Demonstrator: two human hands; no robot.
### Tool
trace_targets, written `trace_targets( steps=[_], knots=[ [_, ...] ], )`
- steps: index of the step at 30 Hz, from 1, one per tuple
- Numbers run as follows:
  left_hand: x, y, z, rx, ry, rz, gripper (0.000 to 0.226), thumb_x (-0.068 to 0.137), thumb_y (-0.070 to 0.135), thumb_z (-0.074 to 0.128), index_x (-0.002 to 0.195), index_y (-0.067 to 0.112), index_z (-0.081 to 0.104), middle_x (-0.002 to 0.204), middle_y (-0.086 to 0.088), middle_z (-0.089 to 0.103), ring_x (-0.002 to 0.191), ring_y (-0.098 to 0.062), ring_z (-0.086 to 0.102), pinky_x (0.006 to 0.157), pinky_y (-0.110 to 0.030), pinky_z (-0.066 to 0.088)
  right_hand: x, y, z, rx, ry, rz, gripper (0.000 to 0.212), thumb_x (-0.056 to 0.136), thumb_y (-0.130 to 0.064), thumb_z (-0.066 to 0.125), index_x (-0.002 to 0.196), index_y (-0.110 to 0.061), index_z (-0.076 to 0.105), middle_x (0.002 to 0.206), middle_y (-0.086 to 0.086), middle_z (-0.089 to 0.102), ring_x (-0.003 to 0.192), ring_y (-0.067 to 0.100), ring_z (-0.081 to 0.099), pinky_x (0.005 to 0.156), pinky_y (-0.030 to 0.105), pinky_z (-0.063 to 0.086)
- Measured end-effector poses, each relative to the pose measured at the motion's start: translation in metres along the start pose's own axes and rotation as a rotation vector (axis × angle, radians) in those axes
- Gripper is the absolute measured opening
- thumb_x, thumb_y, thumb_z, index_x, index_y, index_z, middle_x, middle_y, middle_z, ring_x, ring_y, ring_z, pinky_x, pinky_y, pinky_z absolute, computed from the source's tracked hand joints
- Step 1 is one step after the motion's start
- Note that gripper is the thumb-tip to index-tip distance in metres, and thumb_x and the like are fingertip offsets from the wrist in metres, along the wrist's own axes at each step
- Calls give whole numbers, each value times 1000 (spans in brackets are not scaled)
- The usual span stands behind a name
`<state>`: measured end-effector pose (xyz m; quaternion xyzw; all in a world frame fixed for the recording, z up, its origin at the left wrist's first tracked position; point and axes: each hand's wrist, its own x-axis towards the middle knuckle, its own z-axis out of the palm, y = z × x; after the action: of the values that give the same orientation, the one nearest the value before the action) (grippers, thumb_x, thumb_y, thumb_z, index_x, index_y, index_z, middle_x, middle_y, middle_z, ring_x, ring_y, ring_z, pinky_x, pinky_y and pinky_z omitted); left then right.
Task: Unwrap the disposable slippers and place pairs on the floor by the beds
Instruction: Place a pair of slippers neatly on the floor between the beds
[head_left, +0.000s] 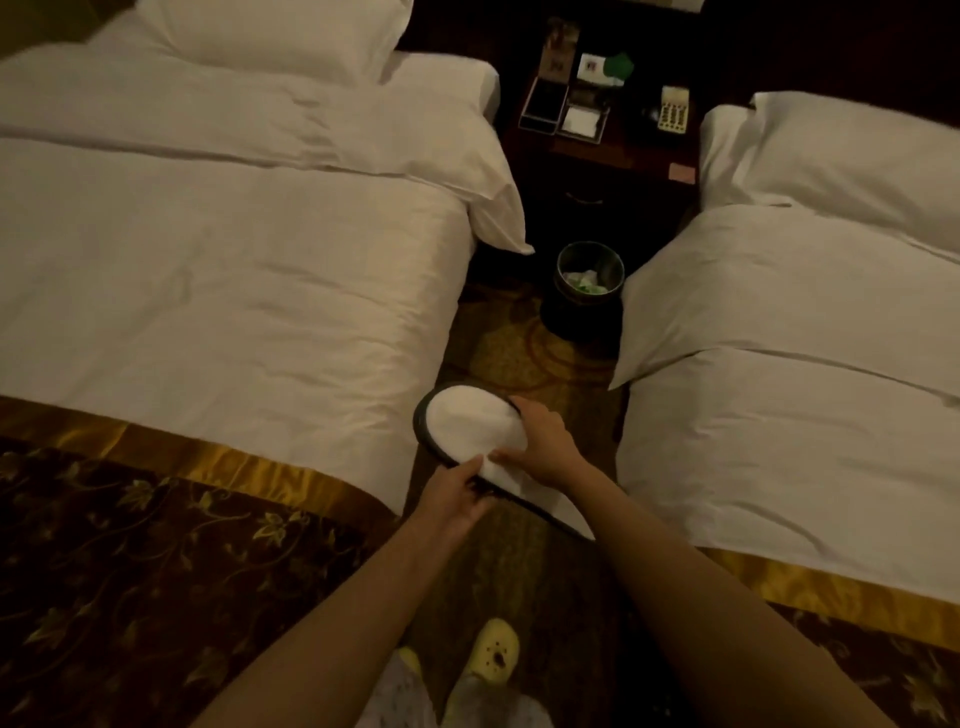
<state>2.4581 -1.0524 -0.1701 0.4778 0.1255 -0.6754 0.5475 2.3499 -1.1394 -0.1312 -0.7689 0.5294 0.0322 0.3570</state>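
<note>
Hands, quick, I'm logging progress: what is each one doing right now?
Left hand: closed, gripping the white slipper at its near edge.
Right hand: closed, gripping the same slipper along its right side.

The right hand (540, 441) covers the white slipper's (470, 423) right edge and the forearm hides its heel; whether it is one slipper or a stacked pair cannot be told. The left hand's (457, 499) fingers disappear under the sole. The small items on the nightstand (631, 150) and the litter in the waste bin (589, 252) are too dim to name. The left bed (208, 260) and the right bed (805, 415) run past the view's edges.
</note>
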Motion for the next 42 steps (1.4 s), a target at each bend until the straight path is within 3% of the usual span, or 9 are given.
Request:
trace_targets(
  steps=[12,17,21,24,28,33,37,40,42],
  knots=[
    [219,-80,-92,-183,165,-145,39,92,11,51,131,7,48,107,-19,61,99,-34,58,78,-47,49,171,146,166,-124,-189,-68,83,80,-40,66,147,-23,20,151,6,28,137,28,26,112,44,27],
    [330,-120,-139,-238,222,-95,38,91,13,55,129,10,51,107,-17,63,95,-31,61,71,-45,52,258,213,257,-145,-176,-109,83,79,-36,66,146,-34,17,145,7,27,132,31,25,107,47,24],
    [406,-144,-167,-163,263,-48,40,94,15,50,133,13,48,129,-17,56,111,-32,56,81,-45,50,322,268,310,-102,-159,-110,82,81,-35,64,146,-35,14,140,10,27,128,32,25,105,43,23],
    [449,-162,-191,-8,355,-1,41,96,10,45,136,11,42,133,-17,52,118,-35,51,82,-45,48,364,306,337,-119,-115,-122,77,83,-31,62,147,-32,18,136,11,30,125,32,29,103,41,25],
    [475,-179,-205,149,427,45,41,94,3,38,135,6,39,130,-19,50,118,-37,49,81,-47,47,407,347,365,-169,-74,-134,72,85,-29,60,146,-32,22,134,12,33,123,33,31,101,42,27],
    [477,-192,-221,318,456,100,43,92,3,40,135,11,35,110,-9,48,98,-29,49,56,-38,51,445,375,401,-188,-44,-133,69,86,-31,57,145,-35,21,137,11,33,124,34,31,103,44,25],
    [477,-194,-230,361,454,92,41,92,3,39,130,15,37,92,-5,49,85,-24,51,50,-36,50,457,388,426,-270,5,-87,66,89,-32,53,146,-31,20,145,10,30,131,34,27,107,46,24],
    [483,-196,-231,372,441,54,41,91,1,39,130,14,39,92,-8,50,80,-24,52,48,-36,49,458,399,434,-328,61,-90,63,90,-31,51,146,-23,22,149,9,31,135,33,26,110,43,23],
    [487,-198,-228,358,437,13,44,90,1,37,133,11,37,104,-14,54,86,-28,54,47,-38,49,454,403,434,-309,78,-104,61,92,-29,50,146,-18,24,150,9,32,136,31,27,111,40,23]
  ],
)
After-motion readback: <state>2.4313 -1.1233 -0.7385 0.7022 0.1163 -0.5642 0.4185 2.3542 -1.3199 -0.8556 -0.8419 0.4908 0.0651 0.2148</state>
